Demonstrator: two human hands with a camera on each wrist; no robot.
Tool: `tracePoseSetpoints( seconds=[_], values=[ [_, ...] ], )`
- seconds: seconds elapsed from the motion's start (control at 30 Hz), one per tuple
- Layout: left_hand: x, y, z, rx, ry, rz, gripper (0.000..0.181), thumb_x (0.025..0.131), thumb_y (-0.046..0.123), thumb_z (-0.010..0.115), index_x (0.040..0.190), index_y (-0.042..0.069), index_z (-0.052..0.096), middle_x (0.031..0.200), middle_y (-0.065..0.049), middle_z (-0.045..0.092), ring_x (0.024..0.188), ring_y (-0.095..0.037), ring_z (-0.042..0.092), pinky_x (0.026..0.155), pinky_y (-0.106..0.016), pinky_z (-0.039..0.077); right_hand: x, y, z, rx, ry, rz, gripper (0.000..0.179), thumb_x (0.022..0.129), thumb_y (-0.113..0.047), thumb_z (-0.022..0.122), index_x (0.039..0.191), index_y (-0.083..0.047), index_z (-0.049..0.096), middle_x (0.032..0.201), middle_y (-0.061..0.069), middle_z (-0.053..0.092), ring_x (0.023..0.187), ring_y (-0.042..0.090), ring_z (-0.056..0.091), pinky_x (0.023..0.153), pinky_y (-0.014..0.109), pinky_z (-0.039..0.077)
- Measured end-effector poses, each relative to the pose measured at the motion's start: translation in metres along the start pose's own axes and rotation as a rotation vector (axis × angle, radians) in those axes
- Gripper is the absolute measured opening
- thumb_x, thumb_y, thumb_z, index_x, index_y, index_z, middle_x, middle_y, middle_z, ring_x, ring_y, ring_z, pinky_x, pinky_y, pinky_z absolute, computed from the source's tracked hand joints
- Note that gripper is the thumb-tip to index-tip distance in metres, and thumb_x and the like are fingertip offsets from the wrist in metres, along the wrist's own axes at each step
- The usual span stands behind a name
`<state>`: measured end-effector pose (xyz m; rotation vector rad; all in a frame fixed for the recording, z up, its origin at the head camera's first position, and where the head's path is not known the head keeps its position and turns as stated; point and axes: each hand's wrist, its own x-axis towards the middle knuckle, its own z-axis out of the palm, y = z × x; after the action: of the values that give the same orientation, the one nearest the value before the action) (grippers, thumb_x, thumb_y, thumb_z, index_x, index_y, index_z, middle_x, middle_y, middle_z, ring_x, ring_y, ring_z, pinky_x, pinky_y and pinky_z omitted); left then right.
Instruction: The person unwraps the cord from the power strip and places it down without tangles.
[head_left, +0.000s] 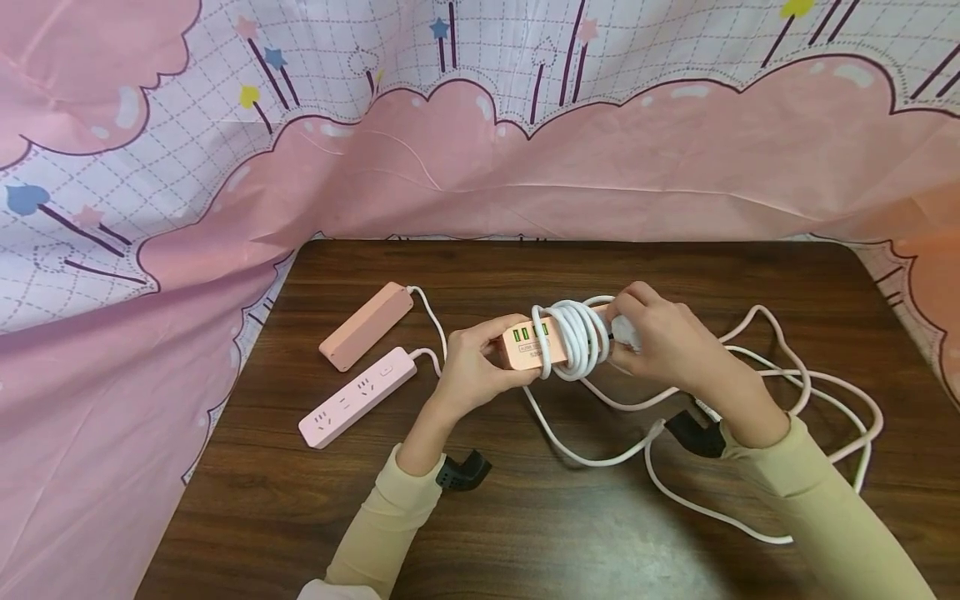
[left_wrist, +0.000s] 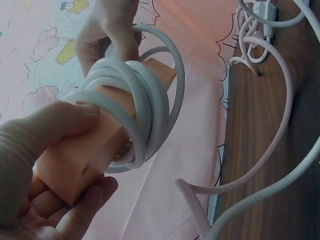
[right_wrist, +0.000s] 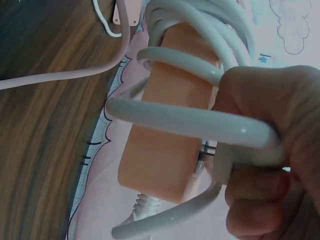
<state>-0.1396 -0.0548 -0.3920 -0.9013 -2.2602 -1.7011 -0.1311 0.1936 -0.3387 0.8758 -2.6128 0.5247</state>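
My left hand [head_left: 476, 367] grips one end of an orange power strip [head_left: 519, 354], thumb on one side and fingers on the other. Green-lined USB ports show near that end. Several turns of white cord [head_left: 576, 340] wrap around the strip's middle. At the other end, my right hand [head_left: 663, 337] pinches a white plug [right_wrist: 223, 162]. Metal prongs point at the strip's side in the right wrist view; whether they are in a socket I cannot tell. A loop of the cord crosses the strip there. The strip is held above the table.
On the left of the dark wooden table [head_left: 540, 533] lie a plain pink power strip [head_left: 367, 327] and a pale pink power strip [head_left: 357, 398] with sockets facing up. Loose cords [head_left: 596, 461] curve across the middle and right. A patterned pink curtain [head_left: 600, 183] hangs behind.
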Motion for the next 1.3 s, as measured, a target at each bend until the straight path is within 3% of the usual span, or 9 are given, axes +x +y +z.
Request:
tracePoseSetpoints(
  seconds=[0.13, 0.37, 0.6, 0.97, 1.1, 1.3],
  values=[
    [0.0004, 0.0021, 0.0013, 0.038, -0.003, 0.013, 0.050, 0.061, -0.004, 0.082, 0.108, -0.003, 0.064, 0.091, -0.013, 0.068, 0.062, -0.008, 0.053, 0.052, -0.020, 0.046, -0.0033, -0.0006, 0.0007, -0.019, -0.031, 0.033, 0.030, 0.063, -0.007, 0.074, 0.088, -0.004, 0.059, 0.088, 0.010, 0.053, 0.056, 0.021, 0.052, 0.047, 0.039, 0.045],
    [0.0022, 0.0048, 0.0010, 0.062, 0.001, 0.036, 0.049, 0.062, -0.004, 0.082, 0.108, -0.003, 0.065, 0.090, -0.013, 0.068, 0.063, -0.010, 0.053, 0.050, -0.019, 0.045, -0.0020, -0.0027, -0.0004, -0.044, -0.005, 0.029, 0.029, 0.061, -0.008, 0.076, 0.086, -0.006, 0.060, 0.087, 0.009, 0.053, 0.051, 0.021, 0.051, 0.045, 0.041, 0.043],
    [0.0019, 0.0050, -0.0004, 0.114, -0.005, 0.050, 0.050, 0.059, -0.002, 0.083, 0.107, -0.002, 0.066, 0.093, -0.013, 0.069, 0.066, -0.013, 0.057, 0.055, -0.019, 0.047, -0.0010, -0.0063, -0.0022, -0.059, -0.097, 0.093, 0.028, 0.063, -0.010, 0.073, 0.088, -0.005, 0.062, 0.086, 0.010, 0.052, 0.050, 0.020, 0.049, 0.045, 0.040, 0.042],
    [0.0015, 0.0038, -0.0014, 0.120, -0.017, 0.045, 0.049, 0.060, 0.000, 0.083, 0.107, -0.001, 0.066, 0.094, -0.012, 0.069, 0.067, -0.010, 0.057, 0.055, -0.019, 0.047, 0.0018, -0.0050, -0.0013, -0.042, -0.133, 0.081, 0.025, 0.064, -0.010, 0.072, 0.088, -0.011, 0.066, 0.080, 0.005, 0.049, 0.052, 0.016, 0.047, 0.045, 0.037, 0.041],
    [0.0005, 0.0018, -0.0040, 0.110, -0.008, 0.042, 0.049, 0.061, -0.001, 0.083, 0.107, -0.002, 0.066, 0.096, -0.014, 0.069, 0.074, -0.015, 0.062, 0.062, -0.021, 0.051, 0.0033, -0.0037, -0.0007, -0.045, -0.092, 0.107, 0.024, 0.066, -0.011, 0.075, 0.087, -0.008, 0.066, 0.081, 0.007, 0.049, 0.051, 0.019, 0.047, 0.044, 0.037, 0.041],
    [-0.0009, -0.0011, -0.0081, 0.030, 0.034, -0.020, 0.053, 0.061, -0.005, 0.083, 0.110, -0.006, 0.063, 0.096, -0.019, 0.068, 0.078, -0.018, 0.065, 0.066, -0.024, 0.053, 0.0033, -0.0021, 0.0025, -0.019, 0.075, 0.023, 0.035, 0.067, -0.008, 0.078, 0.098, -0.006, 0.061, 0.085, 0.008, 0.049, 0.051, 0.020, 0.048, 0.043, 0.036, 0.042]
  ],
)
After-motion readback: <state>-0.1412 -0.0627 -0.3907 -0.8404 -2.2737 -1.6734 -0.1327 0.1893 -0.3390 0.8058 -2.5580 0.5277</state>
